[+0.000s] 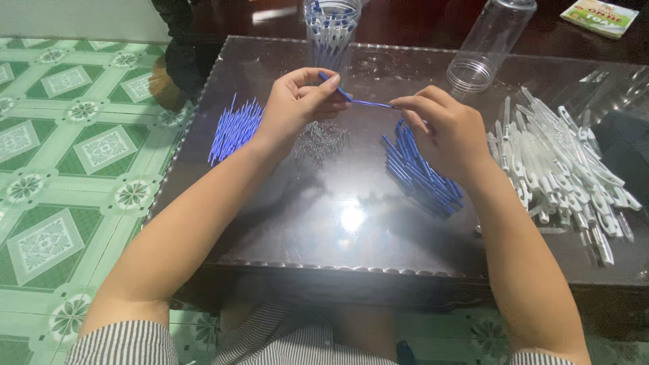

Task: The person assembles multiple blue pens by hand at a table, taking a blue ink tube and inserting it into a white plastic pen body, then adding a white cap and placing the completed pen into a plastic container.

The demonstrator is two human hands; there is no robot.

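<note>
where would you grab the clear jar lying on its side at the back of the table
Grip the clear plastic jar around its round body near the open mouth, coming from above. It lies tipped with the mouth toward the person, its sides bare and nothing leaning on it, so fingers can probably wrap it.

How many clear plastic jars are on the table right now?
2. One clear jar stands upright at the far edge, holding pens; the other jar lies tilted, empty, to its right. None seems hidden.
</note>
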